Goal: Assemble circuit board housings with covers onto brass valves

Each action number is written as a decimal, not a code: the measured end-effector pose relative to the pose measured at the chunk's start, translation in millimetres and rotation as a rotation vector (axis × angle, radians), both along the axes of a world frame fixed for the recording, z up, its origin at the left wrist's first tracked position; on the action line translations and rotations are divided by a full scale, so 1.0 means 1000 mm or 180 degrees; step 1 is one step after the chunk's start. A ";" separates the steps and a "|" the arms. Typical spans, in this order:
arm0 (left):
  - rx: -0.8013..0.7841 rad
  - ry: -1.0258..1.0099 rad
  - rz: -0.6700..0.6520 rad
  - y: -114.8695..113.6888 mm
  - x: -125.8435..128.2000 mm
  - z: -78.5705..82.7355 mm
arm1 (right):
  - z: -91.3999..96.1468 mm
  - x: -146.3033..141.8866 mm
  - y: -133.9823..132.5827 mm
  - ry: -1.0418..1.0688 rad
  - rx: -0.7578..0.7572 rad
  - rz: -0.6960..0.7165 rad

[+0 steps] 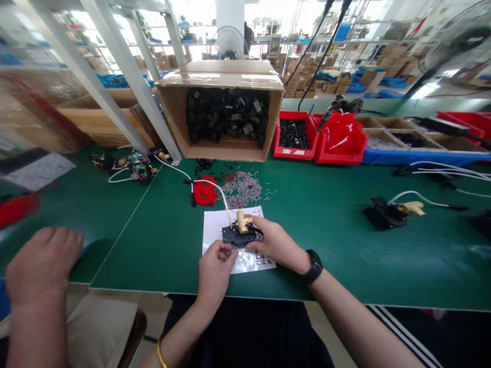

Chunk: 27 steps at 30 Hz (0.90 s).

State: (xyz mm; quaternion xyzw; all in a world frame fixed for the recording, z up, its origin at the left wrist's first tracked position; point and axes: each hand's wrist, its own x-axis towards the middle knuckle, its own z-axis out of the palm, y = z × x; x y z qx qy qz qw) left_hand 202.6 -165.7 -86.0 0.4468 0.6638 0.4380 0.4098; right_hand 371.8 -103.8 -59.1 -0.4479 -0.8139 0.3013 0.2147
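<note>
A small black fixture [241, 235] with a tan clamp on top sits on a white sheet [215, 225] on the green table [314, 230]. My right hand [276, 243] is closed around the fixture's right side. My left hand [215, 266] pinches something tiny at the fixture's near left edge; I cannot make out what. A white cable runs from the fixture toward a red coil [205, 192]. Small round parts lie in rows on the sheet near my hands.
Another person's hand [40, 266] rests at the table's left edge. A pile of small metal pins [242, 188] lies behind the sheet. An open cardboard box [226, 110] of black parts, red bins [294, 135] and a second black fixture [387, 212] stand further back and right.
</note>
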 end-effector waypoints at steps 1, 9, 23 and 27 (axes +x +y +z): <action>0.0073 -0.0010 -0.0018 -0.001 0.000 -0.001 | 0.000 0.000 0.000 -0.0005 0.0001 -0.0006; 0.1090 0.0864 -0.0036 -0.015 -0.017 -0.001 | 0.001 0.001 0.003 -0.0152 0.0040 -0.0031; 0.0113 0.2646 -0.1573 -0.007 0.021 0.011 | -0.003 -0.008 -0.004 0.0086 -0.0035 -0.0375; 0.0525 0.2331 -0.1411 -0.010 0.006 0.006 | -0.006 -0.006 -0.004 0.0189 -0.0024 -0.0340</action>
